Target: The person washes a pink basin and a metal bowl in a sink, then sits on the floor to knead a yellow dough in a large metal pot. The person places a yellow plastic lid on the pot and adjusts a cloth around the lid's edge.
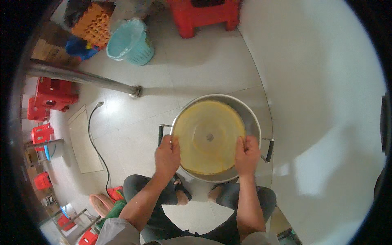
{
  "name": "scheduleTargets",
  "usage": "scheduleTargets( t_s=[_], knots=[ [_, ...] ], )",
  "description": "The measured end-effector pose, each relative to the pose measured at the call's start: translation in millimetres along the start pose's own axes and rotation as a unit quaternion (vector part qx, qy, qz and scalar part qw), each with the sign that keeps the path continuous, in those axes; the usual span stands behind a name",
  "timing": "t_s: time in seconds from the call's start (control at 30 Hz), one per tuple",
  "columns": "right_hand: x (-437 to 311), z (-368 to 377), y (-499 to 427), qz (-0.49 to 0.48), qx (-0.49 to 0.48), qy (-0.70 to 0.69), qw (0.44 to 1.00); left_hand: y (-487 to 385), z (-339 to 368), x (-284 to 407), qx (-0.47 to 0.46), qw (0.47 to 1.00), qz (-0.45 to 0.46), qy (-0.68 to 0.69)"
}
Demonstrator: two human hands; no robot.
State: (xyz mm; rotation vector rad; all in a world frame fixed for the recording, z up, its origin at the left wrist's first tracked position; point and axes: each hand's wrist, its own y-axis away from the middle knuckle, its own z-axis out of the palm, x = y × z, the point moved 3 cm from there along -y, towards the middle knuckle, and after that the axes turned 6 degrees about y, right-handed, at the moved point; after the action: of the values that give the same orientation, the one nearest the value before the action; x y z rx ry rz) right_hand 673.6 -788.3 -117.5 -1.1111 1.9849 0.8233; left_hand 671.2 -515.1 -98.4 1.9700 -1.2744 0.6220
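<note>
A round, yellowish, translucent disc-like piece, perhaps a basin or lid (211,119), lies over the mouth of a large metal pot (253,122) on the floor between my knees. My left hand (167,156) grips its left rim, fingers curled over the edge. On the opposite side my right hand (247,154) grips the right rim. A greyish spot shows near the middle of the yellow piece. The pot has a black-gripped handle on each side. Part of the pot's inside shows at the upper right; the rest is covered.
A light blue plastic basket (131,46) with a clear liner and a red stool (205,15) stand ahead. A metal pole (101,82) and a black cable (98,150) are at left, with red stools (55,92) beyond. A pale wall (300,92) rises close on the right.
</note>
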Motion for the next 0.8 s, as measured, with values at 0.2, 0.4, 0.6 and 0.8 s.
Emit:
scheduleTargets(
  t_s=[0.2,0.4,0.6,0.8],
  knots=[
    [-11,-37,26,0.015,-0.022,-0.004,1.000,12,-37,54,-0.023,0.996,0.012,-0.086],
    [-87,-93,48,-0.021,0.012,0.075,0.997,63,-85,108,0.002,0.998,0.056,-0.008],
    [-163,-148,69,-0.007,-0.014,0.073,0.997,88,-142,154,-0.033,0.999,-0.002,0.020],
    [-230,-168,91,-0.069,-0.006,0.066,0.995,119,-209,185,-0.011,0.999,-0.006,0.053]
  ],
)
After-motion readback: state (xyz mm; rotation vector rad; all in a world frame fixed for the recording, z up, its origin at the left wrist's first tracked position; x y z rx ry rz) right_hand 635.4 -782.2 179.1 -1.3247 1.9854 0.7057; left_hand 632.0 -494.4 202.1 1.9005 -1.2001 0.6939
